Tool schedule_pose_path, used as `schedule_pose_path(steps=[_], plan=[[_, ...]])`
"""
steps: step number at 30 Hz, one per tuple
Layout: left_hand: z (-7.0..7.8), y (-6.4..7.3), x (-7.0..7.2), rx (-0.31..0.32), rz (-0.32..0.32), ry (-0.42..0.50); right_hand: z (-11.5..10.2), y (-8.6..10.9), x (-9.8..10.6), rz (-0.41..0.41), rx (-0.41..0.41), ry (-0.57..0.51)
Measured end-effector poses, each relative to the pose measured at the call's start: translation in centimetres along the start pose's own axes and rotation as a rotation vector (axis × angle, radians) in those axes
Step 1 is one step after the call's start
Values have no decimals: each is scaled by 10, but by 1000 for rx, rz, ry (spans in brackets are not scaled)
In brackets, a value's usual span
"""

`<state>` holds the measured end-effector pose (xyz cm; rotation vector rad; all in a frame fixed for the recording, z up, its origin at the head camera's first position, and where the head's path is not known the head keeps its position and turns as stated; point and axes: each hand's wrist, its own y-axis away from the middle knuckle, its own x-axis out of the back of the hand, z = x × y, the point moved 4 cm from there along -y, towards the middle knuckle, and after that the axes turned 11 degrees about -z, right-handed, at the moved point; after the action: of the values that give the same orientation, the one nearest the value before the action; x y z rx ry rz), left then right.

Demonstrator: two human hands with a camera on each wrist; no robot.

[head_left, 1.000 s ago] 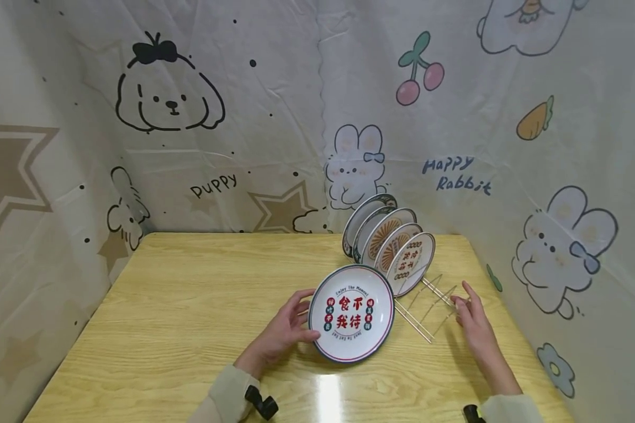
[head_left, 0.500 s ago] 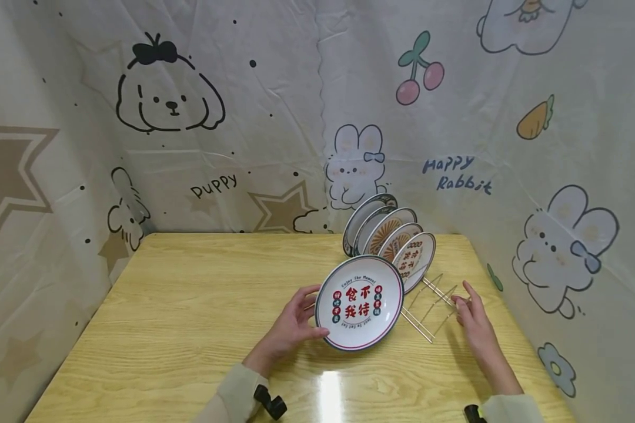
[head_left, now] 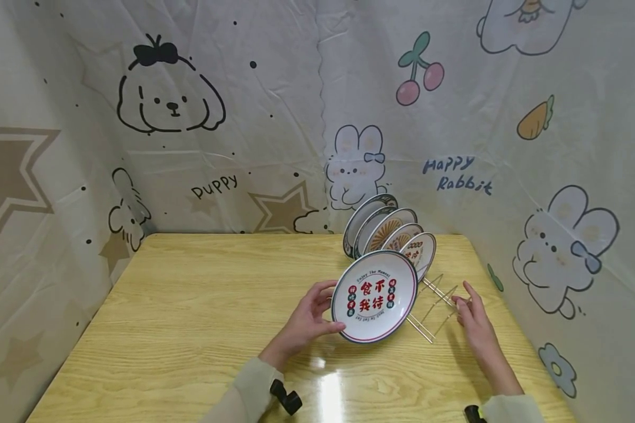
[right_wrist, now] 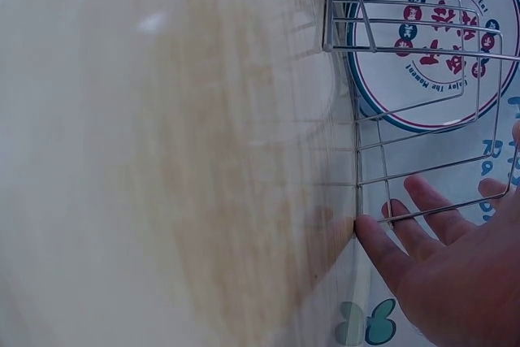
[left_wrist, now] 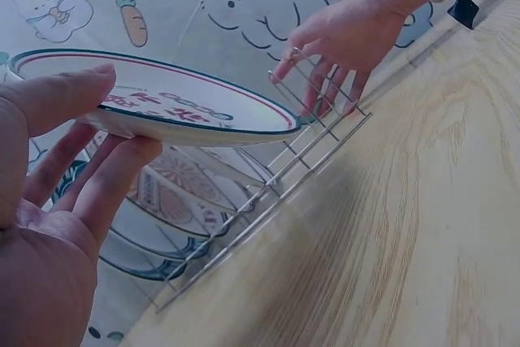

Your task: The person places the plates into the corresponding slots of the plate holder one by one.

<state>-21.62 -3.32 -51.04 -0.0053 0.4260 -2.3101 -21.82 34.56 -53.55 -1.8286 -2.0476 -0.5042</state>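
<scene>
My left hand (head_left: 312, 317) holds a white plate (head_left: 376, 296) with a dark rim and red characters, its thumb on the face and fingers underneath. In the left wrist view the plate appears nearly edge-on, close over the metal wire dish rack (left_wrist: 309, 160). Several plates (head_left: 425, 252) stand on edge toward the rack's far end, the nearest partly hidden behind the held plate. At the rack's near right end, my right hand (head_left: 476, 329) touches the wires with extended, spread fingers (right_wrist: 431, 209).
A light wood-grain table (head_left: 190, 305) lies under the rack. Behind and to the right hangs a pale curtain (head_left: 275, 88) printed with cartoon animals. Small black devices (head_left: 286, 398) sit at both wrists.
My left hand has carried the plate rightward and away from me, so it now overlaps more of the rack and the nearest racked plate. The right hand has stayed in place.
</scene>
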Motion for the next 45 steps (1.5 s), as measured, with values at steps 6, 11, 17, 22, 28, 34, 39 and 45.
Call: schedule_pose_path(steps=[6, 11, 17, 22, 28, 34, 39, 45], plan=[[1, -8, -6, -7, 19, -12, -1, 1, 1, 3, 8, 4], [2, -14, -10, -13, 48, -38, -2, 1, 1, 1, 6, -1], [-3, -21, -12, 2, 84, -74, -3, 1, 1, 3, 25, 2], [-6, -25, -16, 12, 105, -91, -3, 1, 1, -2, 12, 4], [-11, -32, -20, 0, 114, -98, -2, 1, 0, -24, -18, 4], [-15, -39, -25, -37, 104, -99, -2, 1, -3, -34, -24, 0], [-18, -45, -28, -72, 79, -118, -1, 0, -2, -28, -18, -1], [-21, -47, -30, -66, 108, -132, 1, 1, 0, -24, -35, 9]])
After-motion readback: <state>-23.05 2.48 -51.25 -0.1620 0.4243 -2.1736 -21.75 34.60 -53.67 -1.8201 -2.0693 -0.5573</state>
